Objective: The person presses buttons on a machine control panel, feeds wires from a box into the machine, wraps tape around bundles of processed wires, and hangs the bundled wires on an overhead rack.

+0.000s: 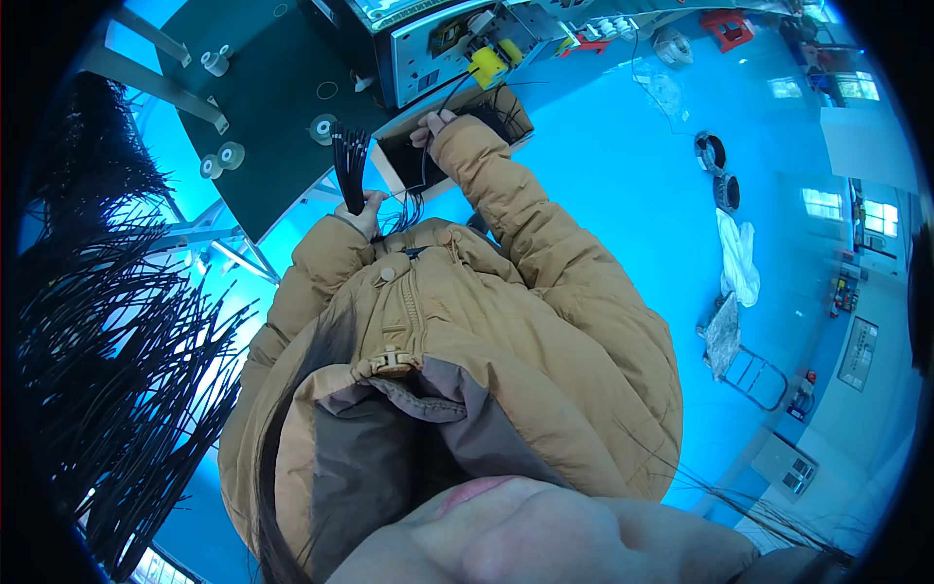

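Cardboard box (465, 125) holds black wires; right hand (431, 126) grips some, left hand (363, 212) clenches a bundle (348, 161).

The right hand (431, 127) is half hidden by its tan sleeve (506, 195); the bundle of black wires (348, 161) ends hidden inside the left hand (362, 211).

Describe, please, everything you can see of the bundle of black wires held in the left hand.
The bundle of black wires is a sheaf of thin, straight, dark strands, plastic-coated by the look of them. The left hand grips it at its lower end, and it stands nearly upright, fanning slightly toward its top. It rises in front of the dark green table, just left of the open cardboard box, where the right hand reaches. A few loose strands trail down below the fist.
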